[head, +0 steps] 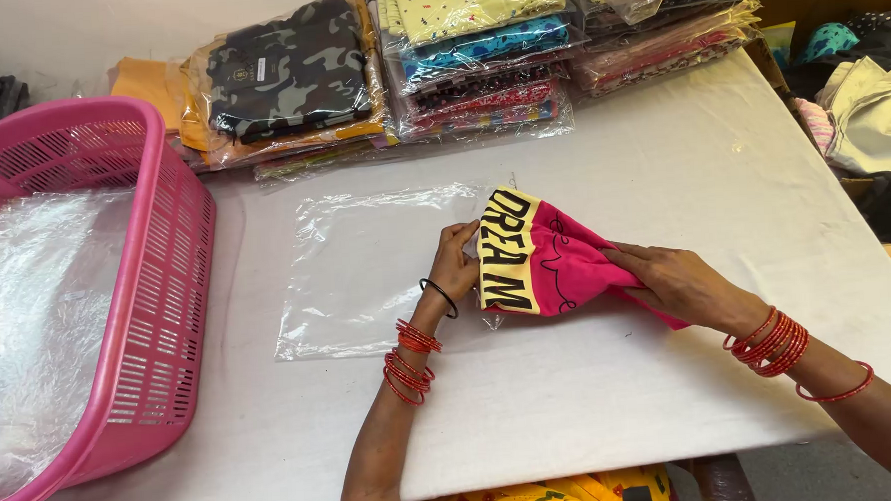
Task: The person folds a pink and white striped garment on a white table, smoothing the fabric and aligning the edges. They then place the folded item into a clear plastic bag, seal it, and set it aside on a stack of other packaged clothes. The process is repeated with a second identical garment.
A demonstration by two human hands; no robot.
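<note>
The folded pink garment [566, 265], with a yellow band carrying black lettering at its left end, is held just above the white table [722, 168], a little right of the middle and toward the near edge. Its left end is pinched by the left hand [454, 265], whose fingers are curled closed over the yellow band at the open mouth of a clear plastic bag [366, 269]. The bag is laid flat on the table, stretching to the left of the garment, and the garment's left end appears to be just at or inside the bag's right edge; how far it has entered cannot be told. The right hand [672, 283] is pressed onto the garment's right part, with the fingers closed around the pink cloth and a fold of it trailing out beneath the palm toward the near right. Red bangles [410, 362] are worn on the left wrist together with a thin black band, and more red bangles are seen on the right wrist.

At the left side of the table a pink plastic basket [162, 293] with slatted walls is placed, and clear plastic sheeting is seen lying inside it. Along the far edge, stacks of bagged folded garments [477, 59] are piled side by side, among them a camouflage-patterned one [288, 72] on the left stack. Well apart at the far right, beyond the table's edge, more loose cloth is heaped
</note>
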